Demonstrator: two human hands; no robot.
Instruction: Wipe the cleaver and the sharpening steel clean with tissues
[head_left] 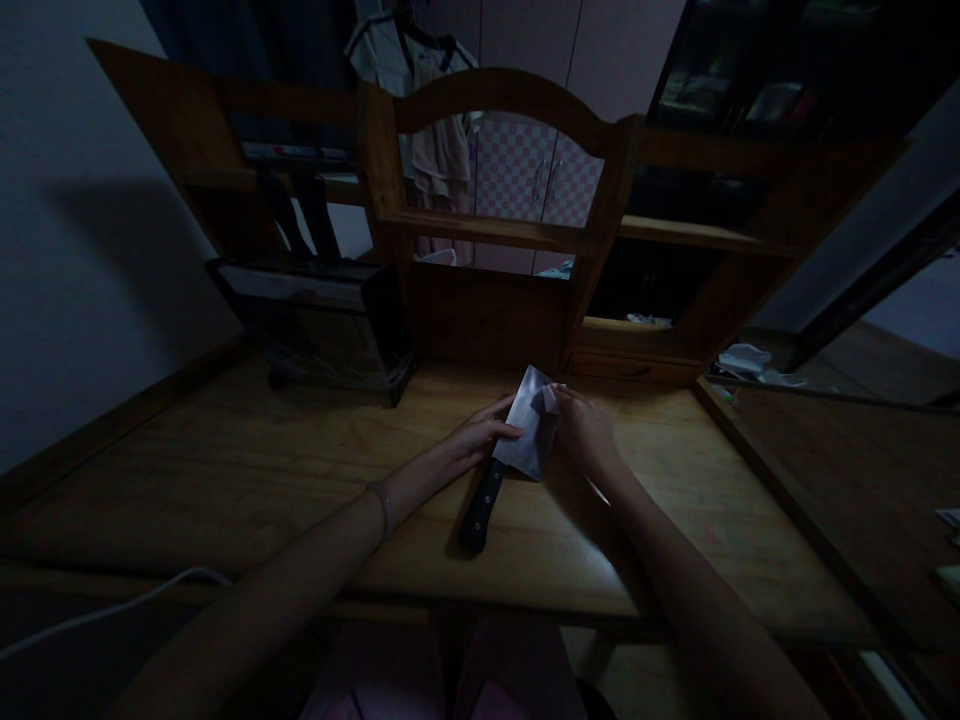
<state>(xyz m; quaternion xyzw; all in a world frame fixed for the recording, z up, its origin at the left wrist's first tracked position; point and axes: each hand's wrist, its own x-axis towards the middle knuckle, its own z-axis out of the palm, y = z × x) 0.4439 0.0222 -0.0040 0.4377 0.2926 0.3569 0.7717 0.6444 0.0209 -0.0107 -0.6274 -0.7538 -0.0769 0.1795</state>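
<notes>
A cleaver (525, 440) with a broad steel blade and a black handle (480, 505) lies on the wooden desk (225, 470), handle pointing toward me. My left hand (480, 435) rests on the blade's left edge with fingers stretched out flat, holding it down. My right hand (585, 430) is at the blade's right side, fingers pinched on a small pale piece, perhaps tissue or cloth (547, 397), pressed against the blade's upper part.
A black knife block (322, 320) with several knife handles stands at the back left. A wooden hutch with shelves (495, 230) rises behind the desk. A white cable (112, 605) runs at the lower left. Small pale items (742, 360) lie at the right.
</notes>
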